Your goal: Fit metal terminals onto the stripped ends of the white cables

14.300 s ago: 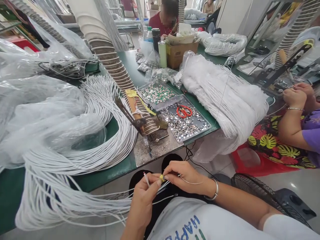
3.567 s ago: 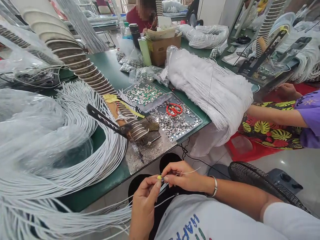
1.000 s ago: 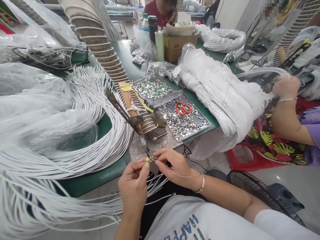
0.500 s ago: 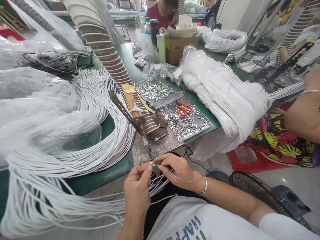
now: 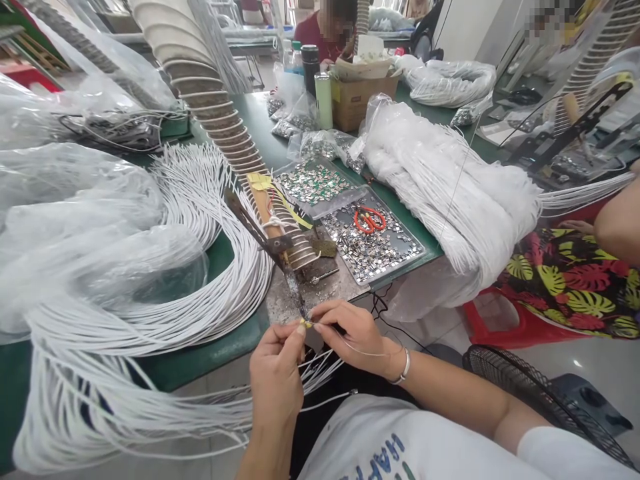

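One thin white cable (image 5: 320, 363), yellow-tipped

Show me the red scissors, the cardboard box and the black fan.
red scissors (image 5: 369, 219), head view, on the handles.
cardboard box (image 5: 357, 100), head view, on its front wall.
black fan (image 5: 520, 393), head view, on the grille.

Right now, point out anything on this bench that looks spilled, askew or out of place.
The white cables spill over the green table edge in a loose tangle toward the left hand. Red scissors lie in the tray on top of the small metal parts. The tray itself sits skewed at the table corner.
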